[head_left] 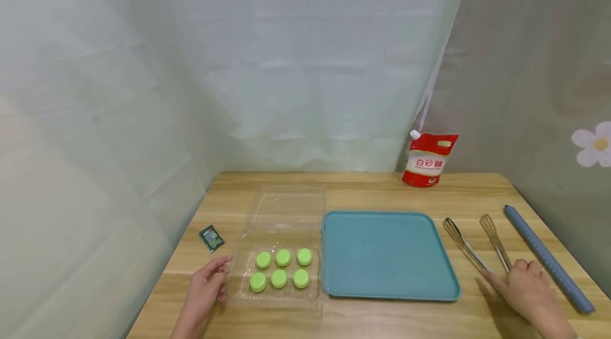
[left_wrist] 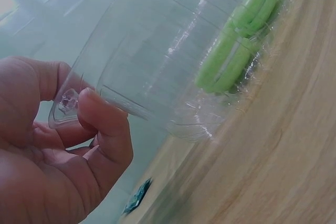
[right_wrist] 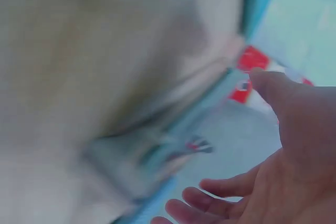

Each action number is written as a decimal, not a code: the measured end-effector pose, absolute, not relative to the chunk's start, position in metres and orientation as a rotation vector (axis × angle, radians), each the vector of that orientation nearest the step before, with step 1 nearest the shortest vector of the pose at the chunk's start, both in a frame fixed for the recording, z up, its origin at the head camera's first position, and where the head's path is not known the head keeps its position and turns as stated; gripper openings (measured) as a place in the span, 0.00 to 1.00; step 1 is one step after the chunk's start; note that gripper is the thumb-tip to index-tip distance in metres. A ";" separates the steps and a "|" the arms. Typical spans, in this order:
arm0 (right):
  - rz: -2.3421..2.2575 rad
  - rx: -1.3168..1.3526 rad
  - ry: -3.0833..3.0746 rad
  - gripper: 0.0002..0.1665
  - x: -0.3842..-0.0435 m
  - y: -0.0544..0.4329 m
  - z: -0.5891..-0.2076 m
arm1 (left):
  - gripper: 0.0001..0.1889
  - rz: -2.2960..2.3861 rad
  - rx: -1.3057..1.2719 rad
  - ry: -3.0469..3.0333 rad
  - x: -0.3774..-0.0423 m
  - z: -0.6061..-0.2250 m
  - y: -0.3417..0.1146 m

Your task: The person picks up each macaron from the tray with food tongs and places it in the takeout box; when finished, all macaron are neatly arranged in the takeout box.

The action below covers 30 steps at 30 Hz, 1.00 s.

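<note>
At the near left, my left hand [head_left: 204, 288] is beside a clear plastic box [head_left: 241, 286] with its lid folded back. In the left wrist view the thumb and fingers pinch the box's corner rim. Several green macarons [head_left: 279, 278] sit in two rows inside. Over at the right, my right hand [head_left: 527, 291] is over the handle end of metal tongs [head_left: 500, 251], whose two whisk-like heads are spread apart and point away. The right wrist view is blurred; its thumb and fingers are spread, with nothing held between them.
A blue tray [head_left: 389, 257] lies between the box and the tongs. A long blue rod [head_left: 549, 259] runs along the right edge. One red and white pouch [head_left: 429, 160] stands at the back; a small green packet [head_left: 211, 238] lies at the left. Cloth hangs behind the wooden table [head_left: 363, 190].
</note>
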State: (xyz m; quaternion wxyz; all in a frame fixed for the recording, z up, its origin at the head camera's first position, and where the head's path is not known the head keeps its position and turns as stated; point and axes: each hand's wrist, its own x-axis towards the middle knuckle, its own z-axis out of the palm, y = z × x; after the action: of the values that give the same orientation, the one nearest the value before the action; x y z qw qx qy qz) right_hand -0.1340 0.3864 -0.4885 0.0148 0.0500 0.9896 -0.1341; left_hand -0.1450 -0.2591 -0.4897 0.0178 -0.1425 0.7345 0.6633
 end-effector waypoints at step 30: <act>-0.829 -0.066 3.152 0.48 -0.182 0.289 -0.381 | 0.29 2.086 -0.424 2.272 -0.145 -0.491 -0.262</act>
State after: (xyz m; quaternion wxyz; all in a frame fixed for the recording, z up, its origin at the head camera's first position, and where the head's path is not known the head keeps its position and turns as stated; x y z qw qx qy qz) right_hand -0.1818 0.2892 -0.3806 -0.0590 -0.0203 0.9653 -0.2537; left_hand -0.1450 -0.2620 -0.4913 0.0143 -0.1363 0.7297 0.6699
